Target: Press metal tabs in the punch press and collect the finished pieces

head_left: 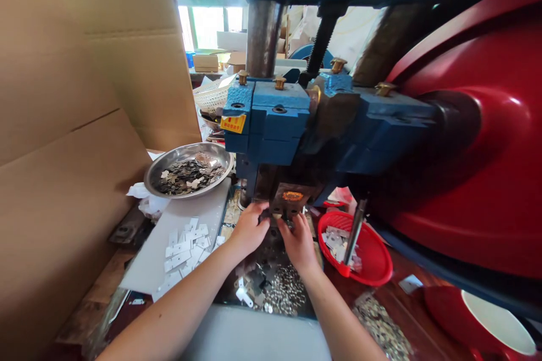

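Note:
Both of my hands reach in under the ram of a blue punch press point(271, 124). My left hand point(250, 229) is at the left side of the dark metal die point(294, 194), its fingers curled and their tips partly hidden behind it. On the other side, my right hand point(300, 241) is bent in towards the die, thumb and fingers close together. A small pale piece shows between the hands at the die's lower edge; what each hand grips is too small to make out. In front of the die lie loose flat metal pieces point(258, 282) and many small shiny scraps point(285, 290).
At left, flat metal strips point(186, 251) lie on a grey board point(148, 273), below a steel bowl point(154, 186) of metal pieces. A red basket point(381, 262) with strips and a metal bar point(355, 231) stand right. Cardboard point(63, 124) and a big red flywheel point(478, 180) flank the press.

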Demonstrator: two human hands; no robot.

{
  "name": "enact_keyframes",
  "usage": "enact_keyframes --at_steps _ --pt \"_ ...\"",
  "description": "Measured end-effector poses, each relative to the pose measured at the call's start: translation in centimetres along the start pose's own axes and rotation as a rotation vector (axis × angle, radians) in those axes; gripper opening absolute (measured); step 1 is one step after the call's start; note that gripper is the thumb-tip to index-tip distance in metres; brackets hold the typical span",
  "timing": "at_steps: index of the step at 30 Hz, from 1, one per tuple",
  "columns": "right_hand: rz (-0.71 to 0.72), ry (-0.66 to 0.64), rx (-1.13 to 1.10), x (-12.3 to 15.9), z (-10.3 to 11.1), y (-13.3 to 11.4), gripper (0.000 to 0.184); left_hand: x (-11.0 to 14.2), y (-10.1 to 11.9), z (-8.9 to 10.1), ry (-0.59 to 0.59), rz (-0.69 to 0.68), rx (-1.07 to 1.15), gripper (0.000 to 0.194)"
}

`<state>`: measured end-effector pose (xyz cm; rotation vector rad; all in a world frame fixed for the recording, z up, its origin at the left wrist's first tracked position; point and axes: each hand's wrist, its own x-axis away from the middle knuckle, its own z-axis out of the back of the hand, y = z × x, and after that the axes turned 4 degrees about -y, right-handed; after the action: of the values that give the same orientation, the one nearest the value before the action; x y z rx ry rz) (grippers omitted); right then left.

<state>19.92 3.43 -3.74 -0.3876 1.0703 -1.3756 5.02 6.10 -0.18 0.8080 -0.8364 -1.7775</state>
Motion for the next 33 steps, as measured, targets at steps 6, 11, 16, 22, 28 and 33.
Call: enact_keyframes --at_steps 6,11,16,22,28,33 --pt "-0.047 0.066 -0.039 2.1 3.0 0.0 0.023 4.5 0.4 2.5 -0.008 -0.029 -0.147 0.020" --pt "-0.123 0.028 -0.017 4.0 4.7 0.8 0.023 7.6 0.8 1.7 -0.269 -0.003 -0.342 0.019" --pt "-0.125 -0.019 0.057 5.2 5.2 1.5 0.025 7.2 1.4 -0.6 -0.331 0.027 -0.475 0.023" --pt "-0.048 -0.038 0.194 5.4 5.9 2.0 0.023 6.4 1.4 -1.2 -0.405 0.080 -0.486 0.018" --pt "0.078 -0.061 0.377 5.2 5.1 2.5 0.026 6.7 1.0 -1.3 -0.364 0.046 -0.450 0.012" --pt "0.134 -0.077 0.555 5.3 4.5 2.6 0.031 7.2 1.0 -1.4 -0.369 0.016 -0.366 0.012"
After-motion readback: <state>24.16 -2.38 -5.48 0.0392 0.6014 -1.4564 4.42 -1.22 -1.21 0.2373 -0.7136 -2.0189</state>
